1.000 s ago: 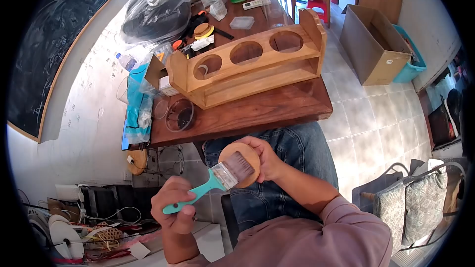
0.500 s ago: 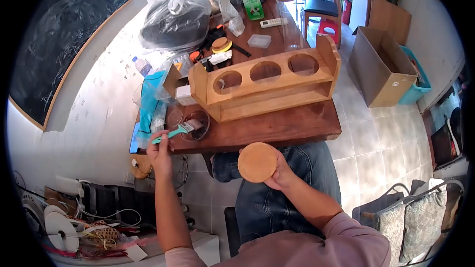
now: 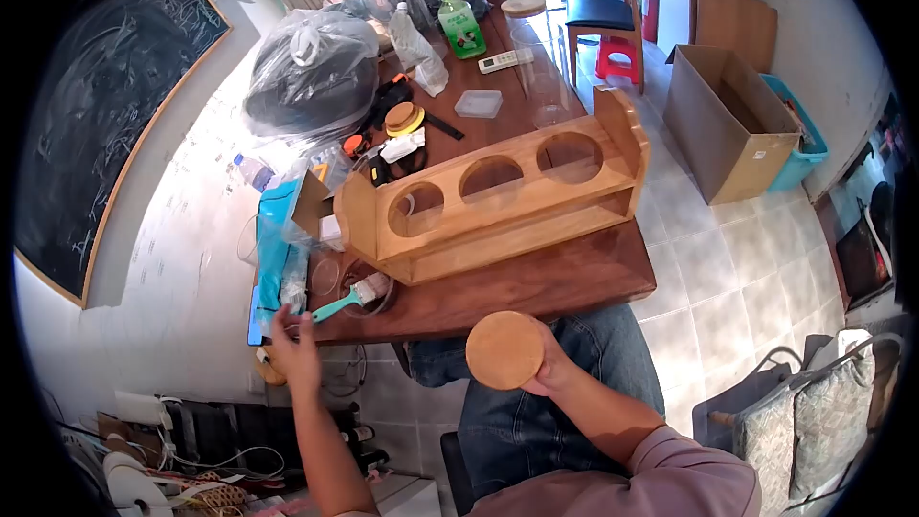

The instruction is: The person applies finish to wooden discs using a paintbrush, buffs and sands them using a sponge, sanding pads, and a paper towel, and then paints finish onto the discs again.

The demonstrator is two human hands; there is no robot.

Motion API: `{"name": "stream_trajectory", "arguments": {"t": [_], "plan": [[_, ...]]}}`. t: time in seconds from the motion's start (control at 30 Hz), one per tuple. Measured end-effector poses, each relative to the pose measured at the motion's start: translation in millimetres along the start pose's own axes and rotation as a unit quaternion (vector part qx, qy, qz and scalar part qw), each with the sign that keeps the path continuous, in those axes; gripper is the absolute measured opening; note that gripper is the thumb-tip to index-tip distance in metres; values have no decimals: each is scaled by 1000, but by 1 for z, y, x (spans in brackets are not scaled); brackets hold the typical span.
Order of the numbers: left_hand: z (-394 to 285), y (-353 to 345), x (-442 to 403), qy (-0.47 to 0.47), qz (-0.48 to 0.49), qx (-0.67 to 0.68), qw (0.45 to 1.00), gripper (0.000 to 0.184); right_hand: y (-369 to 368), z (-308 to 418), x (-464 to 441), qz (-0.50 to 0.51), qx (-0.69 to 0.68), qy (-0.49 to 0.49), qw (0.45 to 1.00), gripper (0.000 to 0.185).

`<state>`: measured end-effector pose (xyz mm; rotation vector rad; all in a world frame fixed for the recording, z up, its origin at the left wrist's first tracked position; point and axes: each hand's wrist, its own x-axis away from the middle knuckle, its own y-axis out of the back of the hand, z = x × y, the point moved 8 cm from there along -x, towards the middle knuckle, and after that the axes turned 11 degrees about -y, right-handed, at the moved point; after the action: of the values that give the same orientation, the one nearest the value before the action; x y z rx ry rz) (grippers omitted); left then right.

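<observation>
A round wooden lid (image 3: 504, 350) is in my right hand (image 3: 549, 360), gripped at its right edge with its flat face up above my lap. My left hand (image 3: 296, 352) is at the table's front left corner, fingers apart, holding nothing. Close to its fingertips is the turquoise handle of a paintbrush (image 3: 337, 305). The brush rests across a clear bowl (image 3: 387, 305), bristles toward the right; dark contents show in part beneath it. Behind the bowl stands a wooden rack (image 3: 450, 257) with three round holes in its upper shelf.
The wooden table (image 3: 574, 268) also carries a tall glass jar (image 3: 538, 67), a green bottle (image 3: 461, 27), a remote (image 3: 504, 61), a plastic box (image 3: 479, 103) and a bagged dark object (image 3: 311, 81). A turquoise packet (image 3: 278, 230) lies at the left edge. A cardboard box (image 3: 728, 134) stands on the floor.
My left hand has let go of the paintbrush, which now rests on the bowl, and has drawn back slightly. My right hand still holds the lid. The camera view has shifted.
</observation>
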<state>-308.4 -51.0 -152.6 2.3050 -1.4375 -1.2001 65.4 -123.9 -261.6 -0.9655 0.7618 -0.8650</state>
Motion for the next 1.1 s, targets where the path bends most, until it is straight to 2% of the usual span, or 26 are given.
{"name": "stream_trajectory", "arguments": {"t": [0.1,0.17,0.23,0.3,0.33,0.43,0.53,0.6,0.63,0.67,0.77,0.87,0.97,1.1], "plan": [[-69,23,-42,-98,-38,-98,990,37,-3,10,4,4,3,1,1000,113],[-129,7,-82,-150,18,-81,985,32,-2,17,9,2,18,-23,1000,118],[-184,-30,-128,-239,115,-92,960,30,26,13,14,-20,36,-41,998,121],[-223,-84,-172,-305,195,-97,927,34,34,25,15,-27,51,-26,998,123],[-228,-115,-195,-299,256,-107,913,35,31,35,19,-23,60,-4,998,123],[-216,-211,-255,-320,403,-180,838,43,40,62,24,-19,59,66,996,114],[-183,-291,-299,-337,487,-269,760,55,23,103,28,-25,48,107,993,101],[-166,-331,-319,-303,504,-273,761,61,30,117,38,-64,26,99,993,92],[-156,-348,-326,-283,514,-275,762,64,28,122,38,-49,9,99,994,89],[-146,-363,-333,-265,525,-269,763,75,26,128,37,-35,-7,98,995,86],[-128,-394,-341,-241,548,-276,752,83,7,148,33,76,-36,141,986,82],[-108,-415,-348,-235,561,-292,738,90,10,147,31,98,-60,198,973,84],[-93,-426,-347,-221,567,-261,750,94,12,150,30,74,-102,224,967,69],[-81,-434,-345,-212,570,-283,742,97,20,143,32,65,-91,194,975,53]]}}
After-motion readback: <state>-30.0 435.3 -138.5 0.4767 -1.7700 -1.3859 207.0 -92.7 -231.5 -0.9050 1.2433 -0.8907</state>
